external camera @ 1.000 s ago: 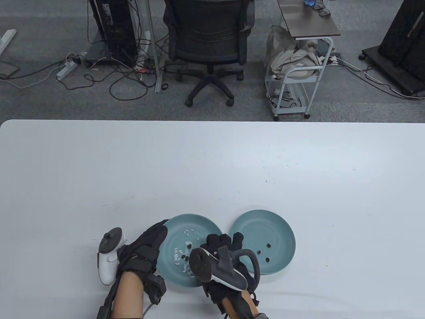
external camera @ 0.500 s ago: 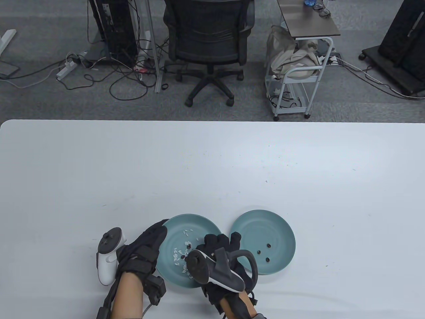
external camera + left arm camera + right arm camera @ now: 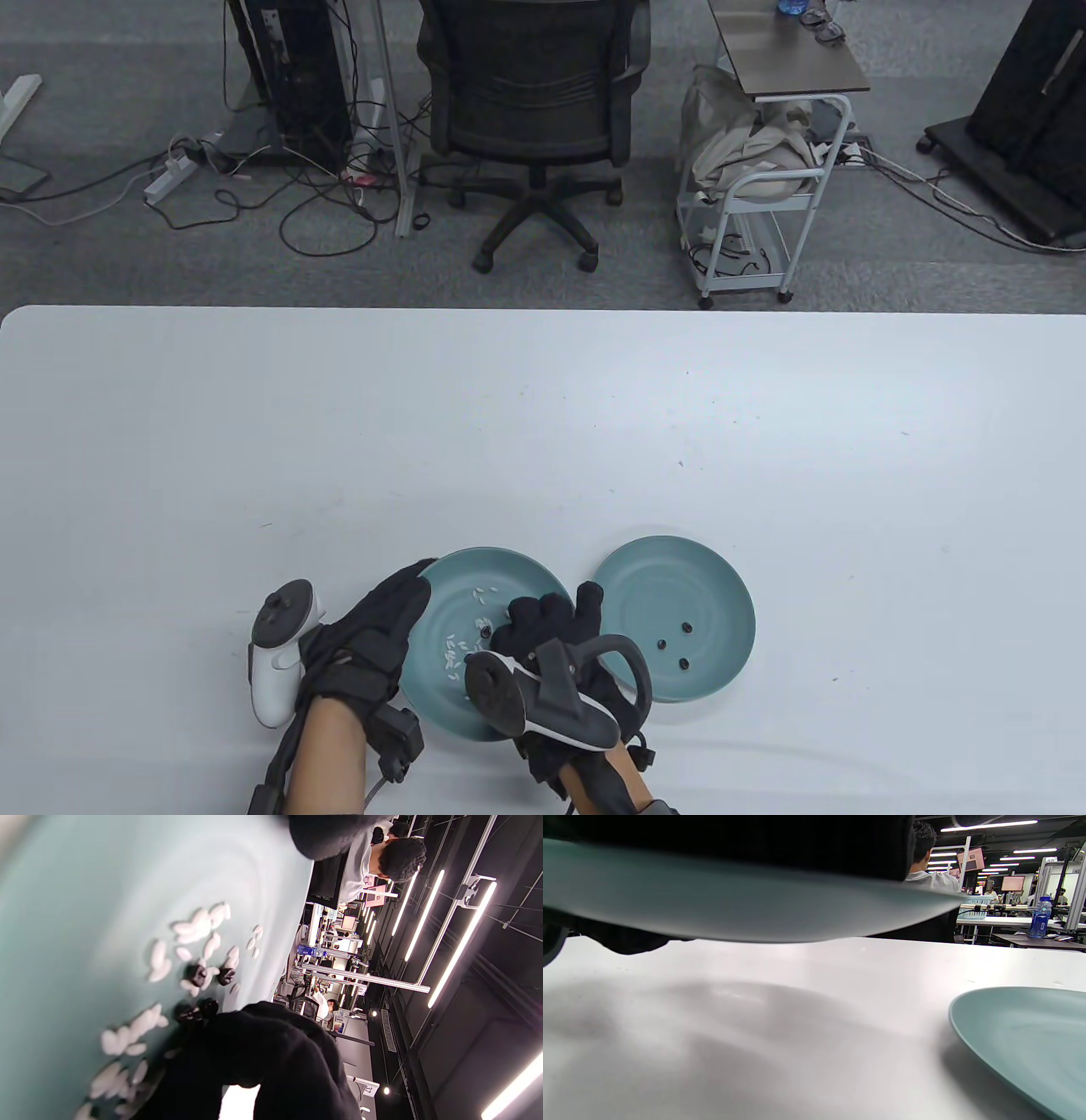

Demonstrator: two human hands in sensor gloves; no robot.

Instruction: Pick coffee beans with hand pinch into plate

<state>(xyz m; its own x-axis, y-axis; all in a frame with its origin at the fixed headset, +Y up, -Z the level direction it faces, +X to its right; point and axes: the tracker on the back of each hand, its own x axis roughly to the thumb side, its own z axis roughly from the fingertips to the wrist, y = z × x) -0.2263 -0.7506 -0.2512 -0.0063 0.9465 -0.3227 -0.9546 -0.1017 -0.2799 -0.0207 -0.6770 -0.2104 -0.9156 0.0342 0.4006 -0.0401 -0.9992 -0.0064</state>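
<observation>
Two teal plates sit side by side near the table's front edge. The left plate (image 3: 509, 567) holds white rice grains (image 3: 479, 594) and dark coffee beans (image 3: 484, 629). The right plate (image 3: 704, 586) holds three coffee beans (image 3: 685, 627). My left hand (image 3: 414, 587) holds the left plate's left rim. My right hand (image 3: 513, 626) hovers over the left plate, fingers curled down. In the left wrist view its gloved fingertips (image 3: 237, 1027) touch two beans (image 3: 197, 1010); two more beans (image 3: 212, 975) lie among the rice (image 3: 199, 925). Whether a bean is pinched is hidden.
The white table (image 3: 543, 424) stretches far beyond the plates. In the right wrist view the left plate's rim (image 3: 734, 912) fills the top and the right plate's edge (image 3: 1022, 1027) lies at the lower right. An office chair (image 3: 530, 102) and a cart (image 3: 764, 187) stand behind the table.
My right hand has moved left from the gap between the plates, over the left plate and onto the beans. My left hand and both plates have stayed put.
</observation>
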